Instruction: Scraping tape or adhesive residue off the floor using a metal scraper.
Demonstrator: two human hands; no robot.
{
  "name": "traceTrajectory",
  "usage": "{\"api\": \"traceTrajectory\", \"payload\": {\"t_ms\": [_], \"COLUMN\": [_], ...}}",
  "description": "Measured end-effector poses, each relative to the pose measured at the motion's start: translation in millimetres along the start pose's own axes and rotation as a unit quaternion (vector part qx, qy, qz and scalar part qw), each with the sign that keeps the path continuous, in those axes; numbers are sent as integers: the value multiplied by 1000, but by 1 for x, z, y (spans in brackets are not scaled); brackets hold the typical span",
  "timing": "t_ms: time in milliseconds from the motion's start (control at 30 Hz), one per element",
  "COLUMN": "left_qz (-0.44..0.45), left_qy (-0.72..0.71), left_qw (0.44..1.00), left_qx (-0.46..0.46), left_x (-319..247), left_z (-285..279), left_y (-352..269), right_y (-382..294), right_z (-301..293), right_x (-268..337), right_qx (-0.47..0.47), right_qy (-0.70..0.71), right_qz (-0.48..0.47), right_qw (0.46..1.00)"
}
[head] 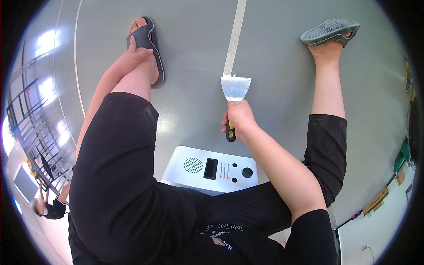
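My right hand (241,116) grips the black-and-yellow handle (231,132) of a scraper with a wide metal blade (236,87). The blade points away from me over the grey floor. Its front edge meets the near end of a pale, worn strip (234,43) that looks like floor tape. Tiny whitish scraps (234,76) sit at that edge. On the other side, my left hand (134,55) rests on my left ankle with fingers apart, one fingertip on the strap of a dark slide sandal (143,39). It holds nothing.
A white box with a speaker grille (193,165), a dark display and knobs stands beneath my thighs. My other sandal (331,31) is at the upper right. Metal frames (36,122) and another person (53,208) are far left. Cardboard (375,201) lies along the right wall.
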State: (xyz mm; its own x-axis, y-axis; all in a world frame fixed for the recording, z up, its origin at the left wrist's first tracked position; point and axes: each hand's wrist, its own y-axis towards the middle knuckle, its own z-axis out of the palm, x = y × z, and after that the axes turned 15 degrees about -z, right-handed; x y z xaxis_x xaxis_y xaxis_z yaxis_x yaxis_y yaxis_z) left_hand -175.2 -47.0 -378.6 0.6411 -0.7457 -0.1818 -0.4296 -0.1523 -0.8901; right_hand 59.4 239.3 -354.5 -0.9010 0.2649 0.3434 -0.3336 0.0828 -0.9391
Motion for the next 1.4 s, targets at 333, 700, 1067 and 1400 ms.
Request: {"api": "traceTrajectory", "payload": {"t_ms": [333, 700, 1067, 1400], "left_qz": [8, 11, -2, 2], "left_qy": [6, 12, -4, -21], "left_qw": [1000, 1000, 1000, 1000], "left_qx": [-9, -11, 20, 3], "left_x": [0, 0, -3, 1], "left_z": [0, 1, -2, 1], "left_y": [0, 0, -2, 1], "right_y": [4, -3, 27, 35], "right_z": [4, 15, -7, -18], "right_x": [-9, -35, -27, -19], "right_qx": [-34, 12, -10, -38], "right_qy": [-2, 84, -20, 22], "right_qz": [23, 71, -33, -35], "right_qw": [999, 994, 999, 998]}}
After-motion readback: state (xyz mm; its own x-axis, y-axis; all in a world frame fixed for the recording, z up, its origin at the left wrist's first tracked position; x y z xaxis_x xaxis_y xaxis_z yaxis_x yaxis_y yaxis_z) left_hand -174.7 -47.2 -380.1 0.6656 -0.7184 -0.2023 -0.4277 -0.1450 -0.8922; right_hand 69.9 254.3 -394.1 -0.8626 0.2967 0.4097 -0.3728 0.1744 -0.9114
